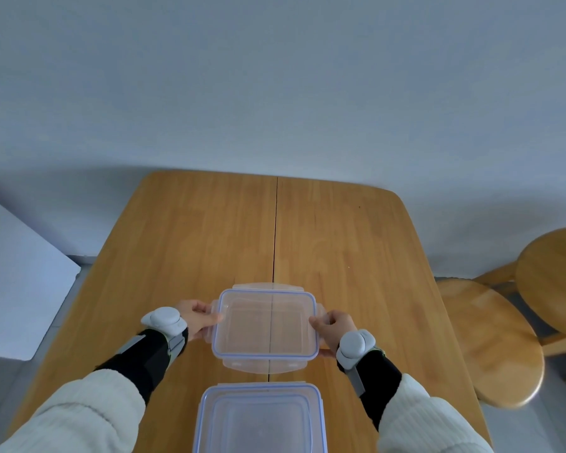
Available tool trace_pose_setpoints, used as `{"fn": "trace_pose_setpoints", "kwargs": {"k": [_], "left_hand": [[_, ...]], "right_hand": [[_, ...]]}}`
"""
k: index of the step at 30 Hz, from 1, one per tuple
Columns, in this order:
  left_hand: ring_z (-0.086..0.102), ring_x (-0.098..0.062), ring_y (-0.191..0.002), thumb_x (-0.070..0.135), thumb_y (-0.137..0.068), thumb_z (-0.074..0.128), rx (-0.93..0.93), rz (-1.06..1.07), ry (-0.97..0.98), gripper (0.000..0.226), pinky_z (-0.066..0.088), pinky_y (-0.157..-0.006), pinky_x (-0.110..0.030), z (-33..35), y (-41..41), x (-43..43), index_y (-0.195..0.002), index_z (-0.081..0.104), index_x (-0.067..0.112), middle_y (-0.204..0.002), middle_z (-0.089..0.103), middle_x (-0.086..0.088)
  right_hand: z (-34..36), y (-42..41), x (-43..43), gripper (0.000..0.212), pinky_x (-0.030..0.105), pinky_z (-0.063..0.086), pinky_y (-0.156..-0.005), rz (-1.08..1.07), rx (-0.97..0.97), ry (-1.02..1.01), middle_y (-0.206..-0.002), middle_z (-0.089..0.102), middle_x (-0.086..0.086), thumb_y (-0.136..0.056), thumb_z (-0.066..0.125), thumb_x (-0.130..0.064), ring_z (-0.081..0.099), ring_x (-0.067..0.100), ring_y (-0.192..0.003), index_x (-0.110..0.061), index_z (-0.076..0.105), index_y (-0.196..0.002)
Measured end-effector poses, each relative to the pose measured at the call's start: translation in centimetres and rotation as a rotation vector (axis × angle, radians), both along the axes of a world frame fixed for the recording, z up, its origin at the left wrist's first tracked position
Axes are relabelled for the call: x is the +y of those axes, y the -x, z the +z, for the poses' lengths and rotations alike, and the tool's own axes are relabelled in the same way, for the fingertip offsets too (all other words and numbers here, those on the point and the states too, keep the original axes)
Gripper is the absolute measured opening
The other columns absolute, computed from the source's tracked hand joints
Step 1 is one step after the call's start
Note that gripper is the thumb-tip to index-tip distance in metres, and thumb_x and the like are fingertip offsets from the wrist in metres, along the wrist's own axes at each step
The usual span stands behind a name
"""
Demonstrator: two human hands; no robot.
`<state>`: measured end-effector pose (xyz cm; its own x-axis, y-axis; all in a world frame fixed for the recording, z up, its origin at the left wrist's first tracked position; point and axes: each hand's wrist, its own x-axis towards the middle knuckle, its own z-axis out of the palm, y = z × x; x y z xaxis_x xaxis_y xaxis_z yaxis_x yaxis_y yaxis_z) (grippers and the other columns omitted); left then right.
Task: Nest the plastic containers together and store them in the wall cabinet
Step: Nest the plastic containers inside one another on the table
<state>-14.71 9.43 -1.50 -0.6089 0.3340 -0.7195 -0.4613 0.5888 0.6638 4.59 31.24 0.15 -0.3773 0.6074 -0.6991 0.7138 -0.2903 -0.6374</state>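
A clear plastic container point(265, 325) with a blue seal rim and latch flaps sits over the middle of the wooden table point(209, 230). My left hand point(198, 320) grips its left side and my right hand point(332, 328) grips its right side. Whether it rests on the table or is lifted a little, I cannot tell. A second, larger clear container point(260, 420) with a blue-edged rim stands closer to me at the table's near edge, untouched. No wall cabinet is in view.
Two round wooden stools point(490, 341) point(556, 282) stand to the right of the table. A white block-shaped surface point(17, 282) is at the left. A plain grey wall rises behind the table's far edge.
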Motion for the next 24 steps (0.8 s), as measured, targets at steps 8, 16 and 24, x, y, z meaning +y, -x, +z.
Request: {"fn": "trace_pose_setpoints", "kwargs": {"k": [8,16,24], "left_hand": [[0.064,-0.035,-0.097,0.024,-0.075,0.077,0.121,-0.098,0.156,0.034,0.054,-0.088,-0.047,0.3,-0.4,0.0,-0.097,0.056,0.010,-0.098,0.063,-0.012],[0.063,-0.026,-0.088,0.026,-0.080,0.072,0.311,-0.242,0.221,0.033,0.051,-0.084,-0.035,1.2,-1.2,0.4,-0.101,0.062,0.003,-0.094,0.064,-0.008],[0.068,-0.036,-0.092,0.017,-0.084,0.067,0.109,-0.125,0.097,0.030,0.054,-0.090,-0.050,0.1,-0.9,-0.1,-0.107,0.065,-0.001,-0.096,0.071,-0.019]], "right_hand": [[-0.2,-0.1,0.1,0.025,0.040,0.058,-0.053,-0.046,-0.020,0.029,-0.083,0.055,0.008,-0.084,0.069,-0.020,0.056,0.021,-0.067,-0.007,0.050,-0.091],[-0.9,-0.9,-0.3,0.030,0.028,0.043,-0.061,0.096,-0.096,-0.307,-0.076,0.058,-0.003,-0.077,0.073,-0.037,0.057,0.021,-0.073,-0.014,0.054,-0.082],[-1.0,-0.1,-0.7,0.028,0.022,0.036,-0.046,0.103,-0.031,-0.226,-0.059,0.051,-0.002,-0.089,0.063,-0.023,0.045,0.011,-0.050,-0.015,0.049,-0.065]]}}
